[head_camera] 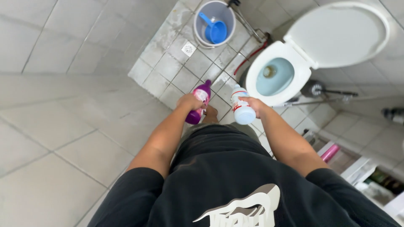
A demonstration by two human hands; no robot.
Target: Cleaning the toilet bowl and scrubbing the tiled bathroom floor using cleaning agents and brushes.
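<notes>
Above the tiled floor (75, 138), beside the open toilet (273, 75), my left hand (189, 102) grips a purple bottle (199, 103), my right hand (255, 105) a white bottle (242, 107): 2 rigid, likely slick plastics, best held mid-body.

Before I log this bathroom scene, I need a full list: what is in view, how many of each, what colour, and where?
purple bottle: 1, purple with a label, held in the left hand
white bottle: 1, white with a red and white label, held in the right hand
toilet: 1, white, lid raised, upper right
bucket: 1, grey, top centre on the floor
scoop: 1, blue, inside the bucket
floor drain: 1, white, left of the bucket
toilet brush: 1, dark, right of the toilet
pink bottle: 1, pink, on the shelf at lower right
left hand: 1, gripping the purple bottle
right hand: 1, gripping the white bottle
</notes>
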